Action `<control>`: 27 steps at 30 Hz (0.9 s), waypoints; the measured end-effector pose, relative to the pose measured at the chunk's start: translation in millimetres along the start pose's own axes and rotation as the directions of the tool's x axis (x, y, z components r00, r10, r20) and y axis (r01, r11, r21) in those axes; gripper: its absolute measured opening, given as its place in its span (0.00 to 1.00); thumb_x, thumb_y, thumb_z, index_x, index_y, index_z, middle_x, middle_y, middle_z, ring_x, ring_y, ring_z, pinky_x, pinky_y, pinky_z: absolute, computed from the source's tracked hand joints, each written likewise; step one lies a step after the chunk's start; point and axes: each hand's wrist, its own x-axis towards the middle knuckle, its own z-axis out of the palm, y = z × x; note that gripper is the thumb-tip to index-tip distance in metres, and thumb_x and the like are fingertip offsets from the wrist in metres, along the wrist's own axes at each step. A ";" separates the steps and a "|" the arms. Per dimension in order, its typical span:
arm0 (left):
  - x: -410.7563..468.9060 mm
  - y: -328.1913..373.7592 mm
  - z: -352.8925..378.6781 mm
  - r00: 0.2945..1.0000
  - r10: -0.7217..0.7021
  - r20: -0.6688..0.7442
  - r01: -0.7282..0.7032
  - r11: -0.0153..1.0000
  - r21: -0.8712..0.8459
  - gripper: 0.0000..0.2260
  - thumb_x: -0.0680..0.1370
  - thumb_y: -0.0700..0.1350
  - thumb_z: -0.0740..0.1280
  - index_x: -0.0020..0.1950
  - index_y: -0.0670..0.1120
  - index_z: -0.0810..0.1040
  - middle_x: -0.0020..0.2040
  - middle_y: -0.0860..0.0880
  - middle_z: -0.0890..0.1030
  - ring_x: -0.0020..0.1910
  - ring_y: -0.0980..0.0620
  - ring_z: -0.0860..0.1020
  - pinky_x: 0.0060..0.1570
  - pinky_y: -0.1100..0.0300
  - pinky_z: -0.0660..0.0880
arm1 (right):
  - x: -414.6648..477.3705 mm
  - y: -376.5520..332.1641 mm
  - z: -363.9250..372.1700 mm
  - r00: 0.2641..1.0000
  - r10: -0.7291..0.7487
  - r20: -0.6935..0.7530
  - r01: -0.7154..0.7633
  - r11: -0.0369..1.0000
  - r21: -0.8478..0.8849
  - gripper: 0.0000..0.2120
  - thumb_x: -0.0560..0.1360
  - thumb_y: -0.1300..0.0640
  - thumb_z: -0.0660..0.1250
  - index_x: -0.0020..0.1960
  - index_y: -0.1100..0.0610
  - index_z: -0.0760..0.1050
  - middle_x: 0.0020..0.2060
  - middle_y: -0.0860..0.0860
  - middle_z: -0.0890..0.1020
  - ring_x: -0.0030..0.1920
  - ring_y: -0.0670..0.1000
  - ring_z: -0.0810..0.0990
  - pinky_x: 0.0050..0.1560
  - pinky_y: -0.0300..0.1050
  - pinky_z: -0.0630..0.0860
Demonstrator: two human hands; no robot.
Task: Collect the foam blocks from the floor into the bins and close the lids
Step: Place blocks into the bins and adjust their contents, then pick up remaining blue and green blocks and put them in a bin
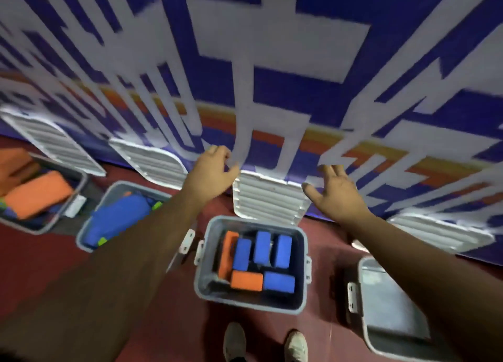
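Blue and orange rectangular foam blocks (262, 248) lie packed in the grey plastic bin (200, 282) on the dark red floor (40, 266), just ahead of the person's feet. Its white ribbed lid (269, 198) stands propped against the purple-and-white patterned wall (272, 62) behind, leaving the bin open for loading. The left hand (213, 168), fingers loosely curled and holding nothing, hovers at the lid's upper left corner (contact cannot be judged through the blur). The right hand (337, 191), fingers spread, nears the opposite corner. Both are probably reaching to bring the lid down. No loose blocks show on the floor.
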 end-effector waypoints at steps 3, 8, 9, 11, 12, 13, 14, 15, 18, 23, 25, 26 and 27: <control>-16.7 48.9 -75.1 0.994 0.057 -0.098 -0.057 0.998 -0.007 0.16 0.78 0.51 0.67 0.60 0.43 0.76 0.59 0.45 0.77 0.56 0.46 0.76 0.57 0.52 0.73 | -24.7 -44.9 -71.0 0.996 -0.028 -0.085 0.030 0.999 0.012 0.29 0.76 0.39 0.63 0.68 0.57 0.67 0.64 0.58 0.70 0.63 0.62 0.72 0.65 0.60 0.69; -47.9 86.6 -162.4 0.972 0.080 -0.221 -0.085 0.996 -0.015 0.15 0.79 0.53 0.64 0.61 0.45 0.75 0.58 0.47 0.76 0.54 0.49 0.76 0.55 0.53 0.74 | -51.1 -97.2 -150.9 0.965 -0.148 -0.215 0.154 0.988 0.011 0.31 0.77 0.38 0.62 0.73 0.54 0.64 0.68 0.56 0.69 0.61 0.59 0.75 0.62 0.59 0.74; -55.0 89.5 -175.5 0.966 0.066 -0.250 -0.072 0.997 -0.012 0.15 0.79 0.54 0.64 0.60 0.45 0.75 0.58 0.47 0.76 0.54 0.48 0.77 0.55 0.52 0.75 | -53.7 -104.6 -161.6 0.956 -0.176 -0.233 0.181 0.983 0.002 0.31 0.77 0.37 0.62 0.73 0.55 0.64 0.68 0.56 0.69 0.61 0.58 0.75 0.61 0.57 0.75; -71.2 94.1 -196.6 0.948 0.036 -0.315 -0.042 0.999 -0.014 0.15 0.79 0.54 0.64 0.60 0.45 0.76 0.57 0.47 0.77 0.54 0.48 0.77 0.56 0.52 0.75 | -56.4 -117.1 -178.3 0.938 -0.231 -0.257 0.236 0.972 -0.011 0.31 0.77 0.37 0.61 0.73 0.55 0.64 0.69 0.56 0.69 0.60 0.57 0.76 0.61 0.57 0.76; -79.5 96.0 -204.4 0.936 0.022 -0.350 -0.029 0.999 -0.015 0.15 0.79 0.53 0.64 0.60 0.44 0.76 0.57 0.47 0.77 0.53 0.48 0.77 0.56 0.52 0.75 | -56.0 -121.8 -184.4 0.931 -0.255 -0.260 0.261 0.965 -0.011 0.31 0.77 0.37 0.61 0.73 0.55 0.64 0.69 0.56 0.69 0.60 0.57 0.77 0.61 0.57 0.76; -89.0 98.9 -210.7 0.923 0.008 -0.385 -0.014 1.000 -0.012 0.16 0.79 0.53 0.64 0.61 0.44 0.76 0.57 0.47 0.77 0.53 0.49 0.77 0.55 0.52 0.75 | -55.8 -126.2 -189.9 0.927 -0.276 -0.253 0.283 0.959 -0.010 0.31 0.78 0.37 0.61 0.73 0.54 0.64 0.69 0.56 0.68 0.59 0.57 0.77 0.61 0.58 0.76; -98.8 100.7 -215.9 0.910 -0.013 -0.415 0.009 1.000 -0.011 0.15 0.79 0.53 0.64 0.61 0.44 0.76 0.56 0.48 0.77 0.52 0.50 0.77 0.54 0.53 0.75 | -54.8 -129.8 -193.9 0.923 -0.301 -0.240 0.308 0.951 -0.010 0.30 0.78 0.37 0.61 0.73 0.53 0.64 0.70 0.55 0.68 0.58 0.56 0.77 0.61 0.58 0.76; -109.2 102.5 -219.5 0.896 -0.037 -0.442 0.036 0.999 -0.010 0.15 0.79 0.53 0.64 0.60 0.45 0.76 0.55 0.49 0.76 0.51 0.51 0.76 0.53 0.54 0.74 | -54.1 -133.0 -196.7 0.917 -0.330 -0.226 0.336 0.942 -0.010 0.30 0.77 0.37 0.61 0.73 0.53 0.64 0.70 0.55 0.68 0.57 0.56 0.78 0.60 0.59 0.76; -141.5 104.7 -220.6 0.859 -0.105 -0.502 0.114 0.993 -0.014 0.12 0.79 0.52 0.64 0.57 0.46 0.76 0.53 0.50 0.76 0.50 0.51 0.76 0.52 0.55 0.73 | -54.4 -139.1 -199.0 0.887 -0.427 -0.173 0.434 0.901 0.000 0.30 0.77 0.35 0.60 0.72 0.51 0.64 0.69 0.54 0.67 0.56 0.55 0.78 0.59 0.59 0.77; -203.4 101.6 -204.7 0.775 -0.260 -0.576 0.280 0.958 -0.056 0.11 0.79 0.48 0.66 0.54 0.41 0.76 0.51 0.45 0.77 0.50 0.47 0.76 0.50 0.58 0.70 | -68.5 -147.2 -181.0 0.822 -0.567 -0.053 0.569 0.822 0.021 0.30 0.76 0.36 0.61 0.72 0.52 0.64 0.68 0.54 0.68 0.57 0.56 0.77 0.60 0.61 0.76; -239.6 99.0 -200.1 0.718 -0.312 -0.622 0.341 0.937 -0.077 0.10 0.78 0.46 0.68 0.53 0.40 0.77 0.49 0.44 0.79 0.49 0.46 0.77 0.49 0.57 0.70 | -79.5 -157.3 -167.6 0.791 -0.612 0.005 0.612 0.790 0.032 0.30 0.76 0.38 0.62 0.72 0.52 0.65 0.68 0.55 0.68 0.60 0.57 0.76 0.61 0.61 0.75; -261.5 97.7 -198.7 0.690 -0.331 -0.644 0.373 0.925 -0.077 0.09 0.77 0.46 0.68 0.52 0.40 0.78 0.48 0.44 0.79 0.48 0.46 0.77 0.48 0.57 0.69 | -86.5 -165.0 -159.5 0.770 -0.637 0.034 0.636 0.770 0.040 0.30 0.76 0.38 0.62 0.72 0.53 0.65 0.67 0.55 0.68 0.61 0.58 0.76 0.62 0.61 0.74; -285.2 95.3 -197.6 0.662 -0.350 -0.662 0.410 0.909 -0.071 0.08 0.77 0.45 0.68 0.51 0.40 0.78 0.46 0.44 0.79 0.47 0.46 0.76 0.47 0.57 0.67 | -95.3 -174.3 -151.4 0.742 -0.668 0.061 0.666 0.745 0.048 0.30 0.76 0.39 0.63 0.72 0.53 0.65 0.67 0.55 0.69 0.62 0.58 0.75 0.63 0.61 0.73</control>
